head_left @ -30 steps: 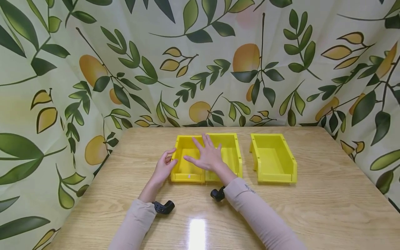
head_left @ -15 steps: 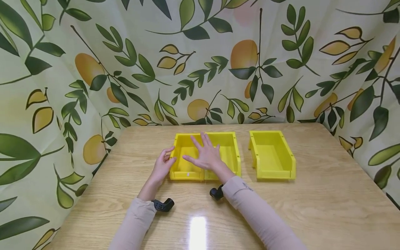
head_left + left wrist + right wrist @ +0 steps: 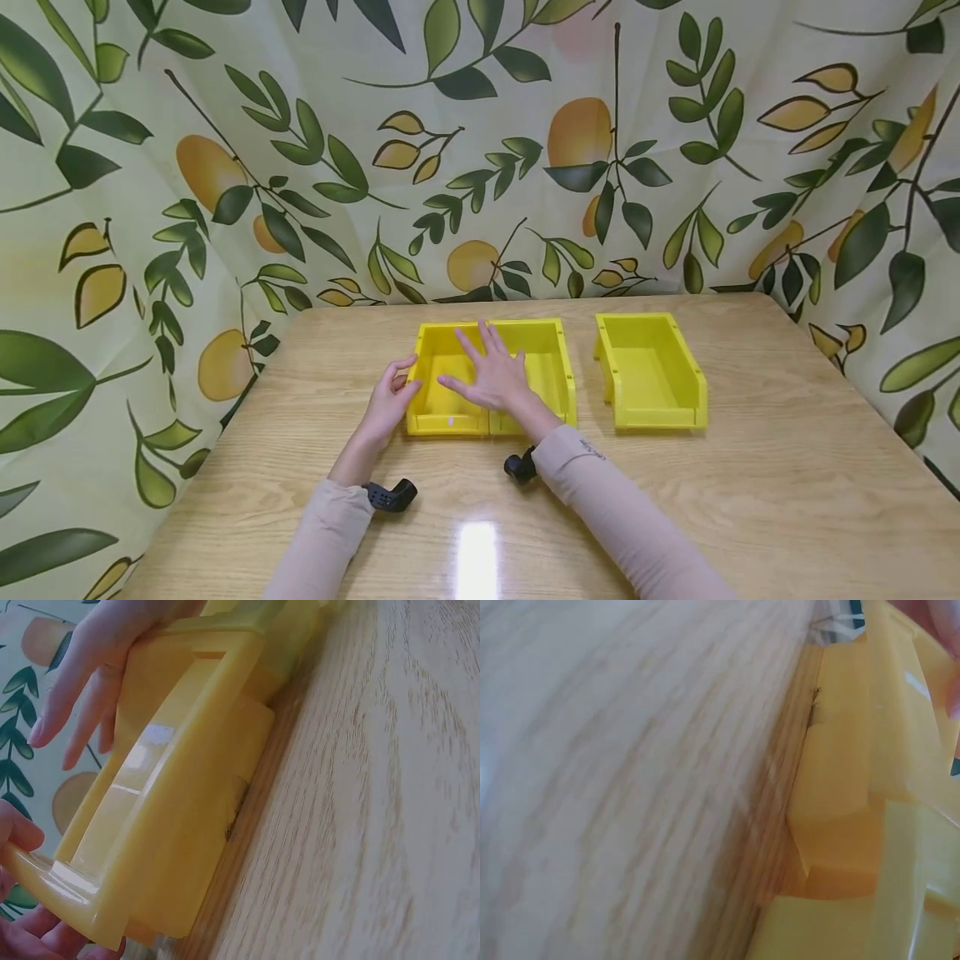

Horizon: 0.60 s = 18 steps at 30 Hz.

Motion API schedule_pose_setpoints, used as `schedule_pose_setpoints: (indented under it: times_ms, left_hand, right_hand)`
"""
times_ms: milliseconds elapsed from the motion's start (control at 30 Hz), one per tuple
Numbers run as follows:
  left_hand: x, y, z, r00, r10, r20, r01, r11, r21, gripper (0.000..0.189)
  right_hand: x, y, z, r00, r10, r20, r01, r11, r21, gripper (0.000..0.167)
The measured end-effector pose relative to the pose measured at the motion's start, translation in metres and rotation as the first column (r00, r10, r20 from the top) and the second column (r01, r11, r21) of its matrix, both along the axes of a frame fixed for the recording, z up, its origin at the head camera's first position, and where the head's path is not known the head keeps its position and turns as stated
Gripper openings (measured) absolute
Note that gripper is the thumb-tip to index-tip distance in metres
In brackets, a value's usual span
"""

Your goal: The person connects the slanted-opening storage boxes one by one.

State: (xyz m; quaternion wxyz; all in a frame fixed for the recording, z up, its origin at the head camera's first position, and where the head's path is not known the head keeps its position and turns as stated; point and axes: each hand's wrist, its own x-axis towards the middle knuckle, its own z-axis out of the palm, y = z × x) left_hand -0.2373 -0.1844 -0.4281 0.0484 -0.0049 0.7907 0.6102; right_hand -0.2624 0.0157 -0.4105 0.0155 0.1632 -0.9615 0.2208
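Note:
Two yellow open-front bins stand side by side on the table, the left bin (image 3: 448, 424) a slightly deeper yellow than the middle bin (image 3: 549, 375). My left hand (image 3: 388, 402) grips the left bin's outer side wall; in the left wrist view the thumb (image 3: 21, 826) lies over the rim and the fingers are outside. With fingers spread and straight, my right hand (image 3: 495, 379) is over the place where the two bins meet, covering part of their adjoining walls. Whether its palm touches the rims cannot be told. Inside, the visible parts of both bins hold nothing.
A third yellow bin (image 3: 652, 379) stands apart to the right. Leaf-and-fruit patterned cloth (image 3: 480, 167) hangs behind and at the sides of the wooden table (image 3: 795, 467). Black wrist cameras (image 3: 393, 497) stick out from both sleeves.
Both hands keep their places on the bins. The head view has shifted slightly; the bins show no movement on the table.

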Motion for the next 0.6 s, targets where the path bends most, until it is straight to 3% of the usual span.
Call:
schedule_pose_setpoints:
  times_ms: [600]
  left_hand:
    - [-0.0027, 0.0061, -0.0014, 0.997, 0.056, -0.056, -0.058, 0.997, -0.042, 0.045]
  right_hand:
    - [-0.0035, -0.0011, 0.0023, 0.999, 0.005, -0.051, -0.004, 1.000, 0.018, 0.078]
